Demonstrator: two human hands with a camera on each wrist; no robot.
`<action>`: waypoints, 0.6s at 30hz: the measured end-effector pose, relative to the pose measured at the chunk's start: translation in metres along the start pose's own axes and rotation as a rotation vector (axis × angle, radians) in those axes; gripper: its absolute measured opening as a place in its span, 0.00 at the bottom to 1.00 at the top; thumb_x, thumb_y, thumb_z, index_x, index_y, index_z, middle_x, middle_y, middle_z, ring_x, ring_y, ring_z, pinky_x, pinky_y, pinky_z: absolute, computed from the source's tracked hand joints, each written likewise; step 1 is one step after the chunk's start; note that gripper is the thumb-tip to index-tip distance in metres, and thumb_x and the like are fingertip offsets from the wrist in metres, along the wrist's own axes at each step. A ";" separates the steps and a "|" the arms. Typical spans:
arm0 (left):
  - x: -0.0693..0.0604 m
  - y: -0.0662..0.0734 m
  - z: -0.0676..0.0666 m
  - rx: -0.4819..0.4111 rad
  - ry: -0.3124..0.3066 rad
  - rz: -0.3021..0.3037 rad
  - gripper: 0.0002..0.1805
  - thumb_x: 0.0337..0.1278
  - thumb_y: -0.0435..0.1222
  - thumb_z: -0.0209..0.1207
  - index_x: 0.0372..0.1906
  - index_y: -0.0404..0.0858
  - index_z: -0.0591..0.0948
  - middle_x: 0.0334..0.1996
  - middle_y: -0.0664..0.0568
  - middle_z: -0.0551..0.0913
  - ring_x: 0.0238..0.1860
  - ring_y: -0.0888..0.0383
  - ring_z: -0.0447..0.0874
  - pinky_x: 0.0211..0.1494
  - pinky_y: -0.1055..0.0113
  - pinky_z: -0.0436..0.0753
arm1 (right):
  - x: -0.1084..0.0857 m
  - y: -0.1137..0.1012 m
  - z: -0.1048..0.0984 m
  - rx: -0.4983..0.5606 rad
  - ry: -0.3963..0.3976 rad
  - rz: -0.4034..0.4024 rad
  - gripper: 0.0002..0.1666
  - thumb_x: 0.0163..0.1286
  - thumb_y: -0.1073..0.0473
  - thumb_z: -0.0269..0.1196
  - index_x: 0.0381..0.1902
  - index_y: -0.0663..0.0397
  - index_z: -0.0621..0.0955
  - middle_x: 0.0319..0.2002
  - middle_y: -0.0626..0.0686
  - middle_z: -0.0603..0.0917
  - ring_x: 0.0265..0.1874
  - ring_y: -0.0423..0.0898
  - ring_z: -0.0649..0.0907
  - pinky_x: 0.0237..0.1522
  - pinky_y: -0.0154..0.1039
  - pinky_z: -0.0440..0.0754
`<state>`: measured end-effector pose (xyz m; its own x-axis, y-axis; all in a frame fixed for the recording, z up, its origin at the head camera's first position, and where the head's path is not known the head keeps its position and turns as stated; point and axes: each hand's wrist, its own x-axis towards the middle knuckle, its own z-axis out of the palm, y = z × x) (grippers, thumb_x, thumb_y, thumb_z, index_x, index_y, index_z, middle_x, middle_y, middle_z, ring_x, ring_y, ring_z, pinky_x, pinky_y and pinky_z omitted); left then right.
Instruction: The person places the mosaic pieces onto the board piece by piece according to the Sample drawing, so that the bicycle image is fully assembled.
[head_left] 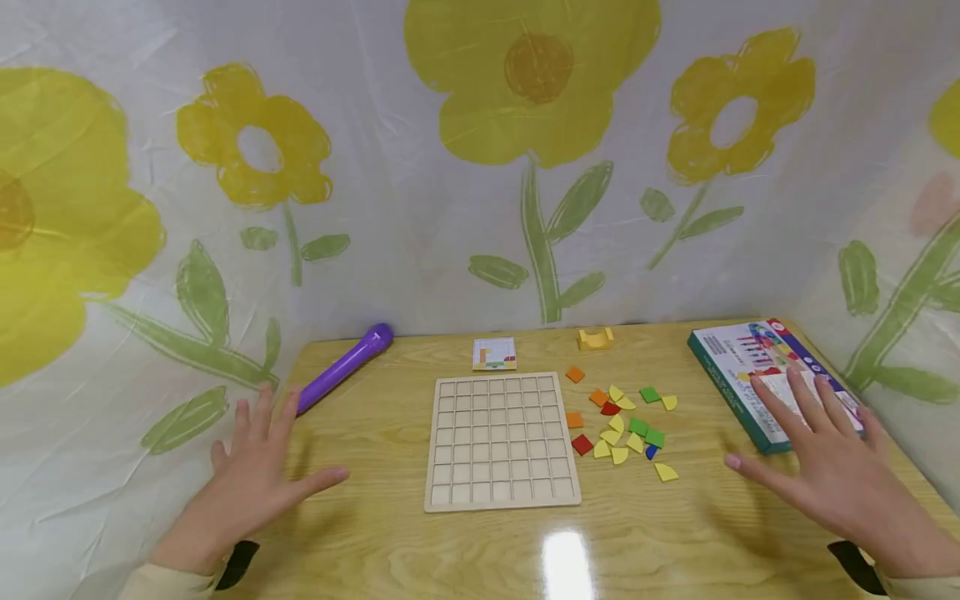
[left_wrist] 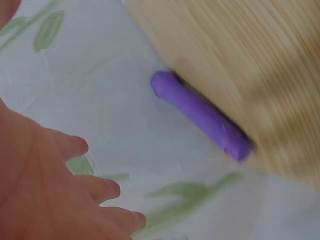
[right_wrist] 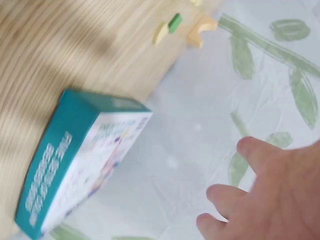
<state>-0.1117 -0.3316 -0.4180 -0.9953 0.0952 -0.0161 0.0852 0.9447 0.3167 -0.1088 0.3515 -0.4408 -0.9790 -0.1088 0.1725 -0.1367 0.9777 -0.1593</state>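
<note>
My left hand (head_left: 243, 483) is raised with spread fingers at the table's left side, holding nothing; the purple stick (head_left: 341, 371) lies just beyond it. In the left wrist view, the hand (left_wrist: 55, 190) is apart from the purple stick (left_wrist: 200, 115). On the right, my other hand (head_left: 840, 479) hovers with fingers spread, overlapping the near part of the boxed set (head_left: 750, 367). The right wrist view shows that hand (right_wrist: 275, 195) clear of the box (right_wrist: 75, 160). Between the hands lies a square wooden grid board (head_left: 502, 442).
Several yellow, green, red, orange and blue pieces (head_left: 655, 437) lie right of the board. A small pattern card (head_left: 495, 353) and a yellow-orange holder (head_left: 596, 338) are near the table's back edge. A flower-printed cloth (head_left: 420, 250) surrounds the wooden table (head_left: 367, 533).
</note>
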 end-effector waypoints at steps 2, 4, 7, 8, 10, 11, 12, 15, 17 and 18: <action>0.005 0.006 0.004 -0.052 0.002 0.009 0.71 0.62 0.72 0.64 0.89 0.47 0.32 0.87 0.37 0.20 0.83 0.18 0.23 0.67 0.06 0.46 | 0.005 -0.004 0.000 0.042 0.012 -0.014 0.64 0.69 0.24 0.66 0.90 0.36 0.49 0.89 0.53 0.31 0.88 0.66 0.34 0.79 0.82 0.25; 0.011 0.013 0.008 -0.100 0.006 0.020 0.70 0.63 0.72 0.64 0.90 0.46 0.33 0.87 0.37 0.23 0.84 0.19 0.31 0.72 0.11 0.54 | 0.010 -0.008 0.001 0.096 0.016 -0.025 0.62 0.70 0.26 0.68 0.90 0.39 0.52 0.90 0.58 0.36 0.88 0.68 0.39 0.77 0.86 0.34; 0.024 0.026 0.018 -0.160 0.009 0.046 0.68 0.65 0.72 0.61 0.90 0.44 0.35 0.88 0.34 0.30 0.85 0.21 0.41 0.77 0.17 0.60 | 0.021 -0.017 0.004 0.196 0.013 -0.028 0.60 0.71 0.30 0.70 0.89 0.44 0.57 0.89 0.65 0.47 0.86 0.73 0.50 0.70 0.90 0.49; 0.028 0.030 0.022 -0.181 0.008 0.051 0.67 0.66 0.72 0.60 0.90 0.43 0.36 0.89 0.34 0.34 0.85 0.23 0.44 0.78 0.19 0.61 | 0.024 -0.021 0.005 0.230 0.006 -0.026 0.59 0.71 0.31 0.70 0.89 0.45 0.57 0.88 0.66 0.50 0.84 0.75 0.53 0.69 0.89 0.53; 0.038 0.040 0.032 -0.218 0.002 0.054 0.66 0.67 0.73 0.58 0.90 0.40 0.39 0.88 0.33 0.44 0.83 0.25 0.56 0.79 0.23 0.66 | 0.033 -0.028 0.010 0.289 -0.006 -0.022 0.58 0.71 0.32 0.70 0.88 0.48 0.60 0.86 0.68 0.55 0.81 0.77 0.59 0.68 0.89 0.58; 0.042 0.045 0.036 -0.241 -0.008 0.049 0.65 0.68 0.73 0.57 0.90 0.39 0.41 0.87 0.32 0.49 0.82 0.27 0.61 0.78 0.26 0.69 | 0.037 -0.031 0.013 0.316 -0.015 -0.022 0.57 0.72 0.32 0.70 0.87 0.50 0.61 0.86 0.69 0.57 0.80 0.78 0.61 0.67 0.88 0.60; 0.047 0.050 0.041 -0.272 -0.019 0.036 0.64 0.68 0.73 0.57 0.90 0.39 0.44 0.86 0.32 0.55 0.80 0.29 0.67 0.77 0.29 0.74 | 0.041 -0.035 0.016 0.342 -0.027 -0.027 0.57 0.72 0.33 0.70 0.87 0.51 0.61 0.85 0.69 0.58 0.79 0.79 0.62 0.68 0.87 0.62; 0.060 0.064 0.055 -0.378 -0.066 -0.028 0.61 0.67 0.73 0.58 0.89 0.39 0.52 0.80 0.34 0.69 0.69 0.35 0.83 0.65 0.41 0.89 | 0.053 -0.045 0.026 0.394 -0.061 -0.054 0.54 0.73 0.34 0.70 0.85 0.54 0.65 0.83 0.68 0.64 0.78 0.77 0.65 0.69 0.85 0.66; 0.068 0.071 0.063 -0.453 -0.101 -0.078 0.58 0.68 0.71 0.60 0.88 0.40 0.56 0.76 0.35 0.75 0.60 0.39 0.90 0.57 0.50 0.93 | 0.062 -0.052 0.033 0.410 -0.087 -0.076 0.52 0.74 0.34 0.69 0.84 0.54 0.66 0.82 0.67 0.67 0.78 0.75 0.66 0.71 0.83 0.67; 0.072 0.074 0.066 -0.484 -0.115 -0.099 0.57 0.68 0.70 0.62 0.87 0.41 0.57 0.75 0.36 0.77 0.56 0.42 0.92 0.54 0.53 0.93 | 0.066 -0.056 0.036 0.414 -0.097 -0.086 0.51 0.75 0.34 0.69 0.83 0.55 0.67 0.81 0.67 0.69 0.78 0.74 0.67 0.72 0.81 0.67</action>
<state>-0.1741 -0.2347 -0.4582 -0.9839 0.0716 -0.1640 -0.0676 0.6998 0.7112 -0.1716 0.2834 -0.4559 -0.9683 -0.2229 0.1131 -0.2486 0.8120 -0.5280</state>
